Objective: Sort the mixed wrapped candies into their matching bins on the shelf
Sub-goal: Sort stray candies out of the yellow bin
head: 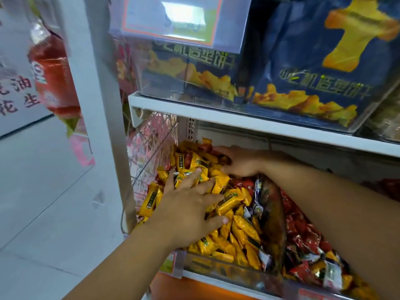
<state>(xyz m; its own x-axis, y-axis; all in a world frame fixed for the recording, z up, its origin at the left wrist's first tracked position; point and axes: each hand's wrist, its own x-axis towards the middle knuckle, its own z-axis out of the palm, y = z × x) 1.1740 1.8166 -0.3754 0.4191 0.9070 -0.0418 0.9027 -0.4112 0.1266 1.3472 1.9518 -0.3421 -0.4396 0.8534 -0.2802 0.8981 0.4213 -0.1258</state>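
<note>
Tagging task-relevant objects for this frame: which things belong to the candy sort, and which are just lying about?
Job:
left hand, flat on the yellow candies
right hand, at the back of that pile
red candies, right of the divider
blue-white stray candies along the divider

Lying about:
blue biscuit packs on the upper shelf
red bottle at left
wire basket

One view only: head cam. It sits above and in front of the yellow candy bin (216, 265), pitched forward and down, close in, frame rolled. Above the bin are the shelf edge (238, 113) and snack boxes (303, 61); left of it, post (104, 126) and floor (43, 191).
</note>
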